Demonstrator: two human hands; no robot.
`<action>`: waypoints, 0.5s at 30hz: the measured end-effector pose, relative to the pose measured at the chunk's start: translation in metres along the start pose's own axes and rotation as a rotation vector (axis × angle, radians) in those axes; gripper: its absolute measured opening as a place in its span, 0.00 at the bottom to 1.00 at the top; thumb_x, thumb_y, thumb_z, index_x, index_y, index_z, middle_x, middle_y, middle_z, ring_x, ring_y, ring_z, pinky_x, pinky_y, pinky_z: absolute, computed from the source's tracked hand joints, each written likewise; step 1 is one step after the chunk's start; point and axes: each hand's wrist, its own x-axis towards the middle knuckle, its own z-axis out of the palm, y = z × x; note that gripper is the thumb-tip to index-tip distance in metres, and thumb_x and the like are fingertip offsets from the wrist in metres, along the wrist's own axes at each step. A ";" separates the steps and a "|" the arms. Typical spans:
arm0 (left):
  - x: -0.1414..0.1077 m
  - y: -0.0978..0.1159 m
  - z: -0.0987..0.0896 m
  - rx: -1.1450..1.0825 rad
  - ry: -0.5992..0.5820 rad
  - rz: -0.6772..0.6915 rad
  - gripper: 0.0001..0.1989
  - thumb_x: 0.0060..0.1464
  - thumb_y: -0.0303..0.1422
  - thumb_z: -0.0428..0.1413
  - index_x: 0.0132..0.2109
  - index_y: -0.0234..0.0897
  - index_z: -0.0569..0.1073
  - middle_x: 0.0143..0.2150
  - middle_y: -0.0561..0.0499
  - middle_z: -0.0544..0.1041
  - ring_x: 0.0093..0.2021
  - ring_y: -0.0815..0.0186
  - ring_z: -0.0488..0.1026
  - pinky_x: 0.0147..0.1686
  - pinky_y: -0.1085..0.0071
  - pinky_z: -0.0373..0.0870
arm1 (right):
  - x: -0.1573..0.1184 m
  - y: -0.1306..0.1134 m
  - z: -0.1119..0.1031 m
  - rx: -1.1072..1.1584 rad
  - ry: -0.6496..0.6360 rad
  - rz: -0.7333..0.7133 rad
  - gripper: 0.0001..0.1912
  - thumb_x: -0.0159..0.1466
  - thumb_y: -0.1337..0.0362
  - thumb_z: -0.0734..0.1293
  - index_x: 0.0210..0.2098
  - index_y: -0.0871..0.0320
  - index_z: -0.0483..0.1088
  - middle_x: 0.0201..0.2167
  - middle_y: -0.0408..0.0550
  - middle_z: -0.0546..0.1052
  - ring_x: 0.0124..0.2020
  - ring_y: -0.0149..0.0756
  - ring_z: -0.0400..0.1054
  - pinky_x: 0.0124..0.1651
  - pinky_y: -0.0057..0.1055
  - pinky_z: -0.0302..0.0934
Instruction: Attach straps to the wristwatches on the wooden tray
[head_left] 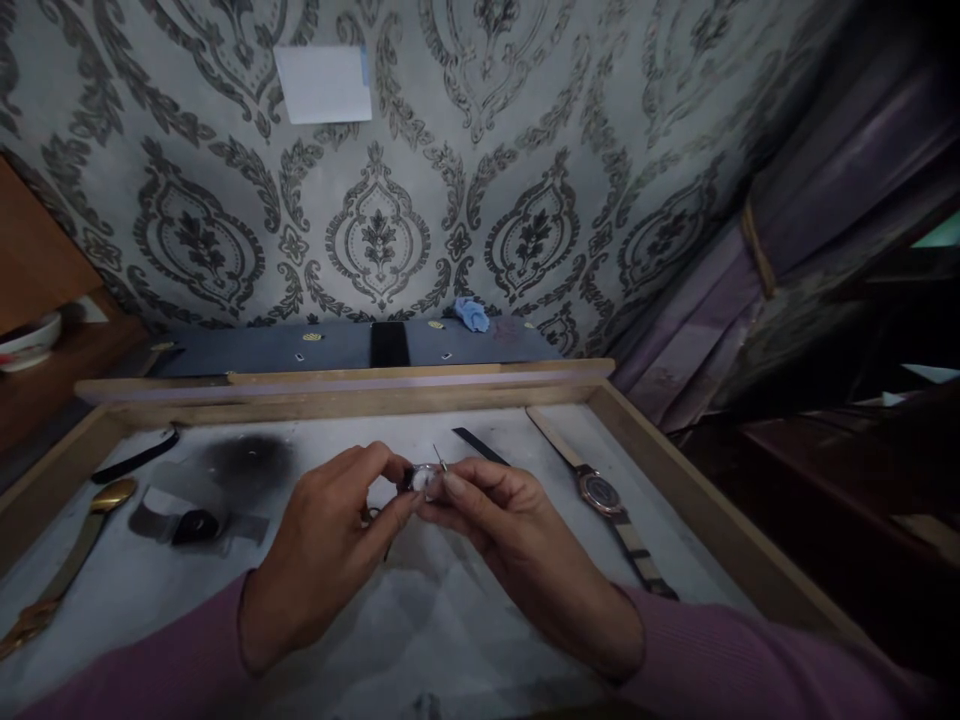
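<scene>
Between my two hands, a small watch case with a pale face is held up above the white bottom of a wooden-framed tray. My left hand pinches its left side with thumb and forefinger. At its right edge, the thumb and fingers of my right hand are closed on the case, and a thin metal pin sticks up beside the thumb. Whether the pin is attached to the case cannot be made out. Behind my right hand lies a dark strap piece.
A watch with a striped strap lies at the right. On the left are a gold watch, a black strap and a clear item with a black part. Beyond the tray are a black phone-like slab and blue cloth.
</scene>
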 end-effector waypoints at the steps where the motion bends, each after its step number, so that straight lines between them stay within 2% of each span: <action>1: 0.000 0.000 0.001 -0.081 -0.019 -0.075 0.06 0.59 0.36 0.53 0.38 0.38 0.71 0.35 0.51 0.75 0.32 0.65 0.72 0.24 0.73 0.65 | 0.000 0.000 0.000 -0.010 -0.004 -0.006 0.06 0.57 0.62 0.73 0.30 0.59 0.77 0.31 0.43 0.77 0.36 0.28 0.72 0.47 0.28 0.68; 4: 0.002 0.002 0.003 -0.282 -0.031 -0.236 0.09 0.57 0.39 0.55 0.36 0.38 0.69 0.36 0.51 0.74 0.34 0.65 0.72 0.21 0.75 0.63 | -0.001 0.001 0.001 -0.021 -0.009 -0.018 0.06 0.58 0.62 0.72 0.30 0.58 0.77 0.31 0.42 0.77 0.35 0.27 0.72 0.45 0.26 0.69; 7: 0.004 0.003 0.004 -0.383 -0.014 -0.295 0.10 0.55 0.40 0.57 0.35 0.38 0.68 0.34 0.53 0.72 0.29 0.69 0.69 0.19 0.77 0.60 | -0.001 0.002 0.000 -0.028 -0.005 -0.014 0.06 0.58 0.61 0.72 0.30 0.58 0.77 0.31 0.42 0.77 0.34 0.27 0.72 0.45 0.26 0.70; 10: 0.005 0.005 0.005 -0.419 -0.021 -0.311 0.10 0.55 0.39 0.56 0.34 0.38 0.68 0.32 0.55 0.70 0.24 0.72 0.63 0.19 0.77 0.59 | 0.000 0.003 -0.001 -0.038 -0.001 -0.004 0.06 0.58 0.62 0.72 0.32 0.58 0.77 0.32 0.43 0.78 0.35 0.28 0.73 0.45 0.27 0.70; 15: 0.001 0.008 0.003 -0.295 -0.008 -0.216 0.08 0.57 0.37 0.55 0.33 0.38 0.69 0.30 0.55 0.70 0.27 0.70 0.65 0.22 0.75 0.59 | -0.001 0.002 -0.001 -0.060 -0.026 -0.013 0.06 0.58 0.61 0.72 0.32 0.58 0.77 0.32 0.43 0.77 0.35 0.28 0.73 0.43 0.27 0.71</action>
